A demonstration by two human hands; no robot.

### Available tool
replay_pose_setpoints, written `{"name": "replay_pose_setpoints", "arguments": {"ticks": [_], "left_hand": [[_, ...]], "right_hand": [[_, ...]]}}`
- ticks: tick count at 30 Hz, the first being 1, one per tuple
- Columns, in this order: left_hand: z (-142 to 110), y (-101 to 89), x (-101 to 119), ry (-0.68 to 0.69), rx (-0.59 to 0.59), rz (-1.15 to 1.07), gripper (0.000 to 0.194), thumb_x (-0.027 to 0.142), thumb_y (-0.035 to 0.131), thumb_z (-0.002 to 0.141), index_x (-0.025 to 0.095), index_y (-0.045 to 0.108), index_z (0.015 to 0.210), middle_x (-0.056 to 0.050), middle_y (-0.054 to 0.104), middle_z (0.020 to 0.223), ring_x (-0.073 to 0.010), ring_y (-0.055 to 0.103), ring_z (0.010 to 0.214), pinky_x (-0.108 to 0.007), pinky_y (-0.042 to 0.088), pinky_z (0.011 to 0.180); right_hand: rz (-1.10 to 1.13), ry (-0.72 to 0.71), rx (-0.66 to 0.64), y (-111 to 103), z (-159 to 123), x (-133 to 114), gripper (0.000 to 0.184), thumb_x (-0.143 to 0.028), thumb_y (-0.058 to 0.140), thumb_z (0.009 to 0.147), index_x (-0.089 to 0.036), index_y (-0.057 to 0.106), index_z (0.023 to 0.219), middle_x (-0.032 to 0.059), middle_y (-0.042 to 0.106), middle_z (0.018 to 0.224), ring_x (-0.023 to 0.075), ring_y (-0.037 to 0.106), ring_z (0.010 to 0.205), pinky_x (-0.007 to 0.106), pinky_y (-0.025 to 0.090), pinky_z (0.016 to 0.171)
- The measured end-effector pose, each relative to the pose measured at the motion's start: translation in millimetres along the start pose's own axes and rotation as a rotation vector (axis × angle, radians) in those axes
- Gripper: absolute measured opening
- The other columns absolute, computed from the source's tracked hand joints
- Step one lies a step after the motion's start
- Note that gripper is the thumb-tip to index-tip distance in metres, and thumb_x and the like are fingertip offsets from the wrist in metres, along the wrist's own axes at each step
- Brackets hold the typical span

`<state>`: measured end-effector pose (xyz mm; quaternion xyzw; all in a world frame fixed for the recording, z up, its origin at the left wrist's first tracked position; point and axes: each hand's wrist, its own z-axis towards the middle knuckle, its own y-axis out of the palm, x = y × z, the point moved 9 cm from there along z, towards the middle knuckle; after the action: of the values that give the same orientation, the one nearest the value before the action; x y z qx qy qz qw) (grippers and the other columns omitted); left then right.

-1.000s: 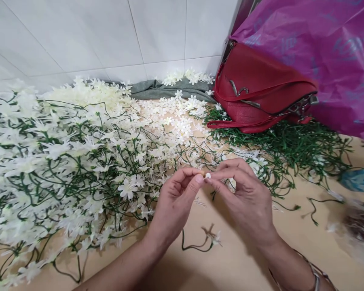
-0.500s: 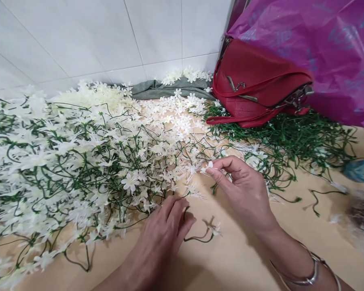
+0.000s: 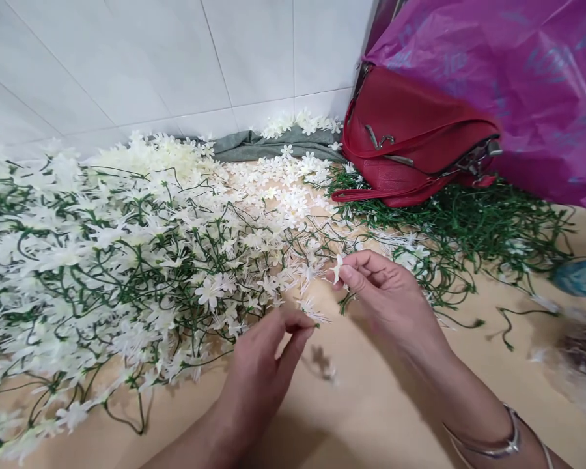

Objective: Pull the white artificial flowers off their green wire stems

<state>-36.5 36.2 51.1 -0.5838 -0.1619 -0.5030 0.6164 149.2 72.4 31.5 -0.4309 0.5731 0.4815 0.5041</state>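
My right hand point(image 3: 390, 293) pinches a small white artificial flower point(image 3: 338, 268) between thumb and fingertips, above the table. Lower and to the left, my left hand point(image 3: 273, 361) has thumb and forefinger pressed together on a green artificial stem point(image 3: 316, 324); only its tip shows past the fingers. White stamen threads point(image 3: 312, 309) lie just beyond that tip. A large pile of white flowers on green wire stems point(image 3: 141, 260) spreads to the left of both hands. Loose white blossoms point(image 3: 288, 195) are scattered behind them.
A red handbag point(image 3: 415, 137) sits on a heap of bare green stems point(image 3: 473, 221) at the back right, against a purple plastic bag point(image 3: 532, 98). Grey cloth point(image 3: 273, 144) lies along the tiled wall point(image 3: 254, 52). A blue object point(image 3: 581, 276) and clear plastic point(image 3: 581, 365) are at right.
My left hand has lifted and closed on the stem that lay beside it on the table. The flower in my right hand has turned; that hand stays in about the same place.
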Motion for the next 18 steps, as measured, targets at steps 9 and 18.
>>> {"name": "replay_pose_setpoints", "arguments": {"ticks": [9,18], "left_hand": [[9.6,9.4,-37.1,-0.417,0.136,-0.588,0.013,0.031,0.075,0.092,0.019,0.076,0.097,-0.003,0.076,0.080,-0.0148,0.073,0.073,-0.024,0.057,0.071],[7.3,10.3,-40.4,-0.444,0.124,-0.642,0.013,0.030,0.072,0.094,0.018,0.073,0.094,-0.002,0.074,0.078,-0.0130,0.071,0.073,-0.023,0.054,0.070]], "right_hand": [[0.066,0.140,-0.194,21.1,-3.7,12.2,0.039,-0.054,0.086,0.074,-0.021,0.066,0.074,-0.0014,0.062,0.066,0.0140,0.056,0.062,0.027,0.048,0.061],[0.027,0.166,-0.307,32.8,-9.0,14.3,0.035,-0.051,0.084,0.078,-0.021,0.067,0.075,-0.0031,0.061,0.066,0.0127,0.055,0.060,0.026,0.048,0.058]]}}
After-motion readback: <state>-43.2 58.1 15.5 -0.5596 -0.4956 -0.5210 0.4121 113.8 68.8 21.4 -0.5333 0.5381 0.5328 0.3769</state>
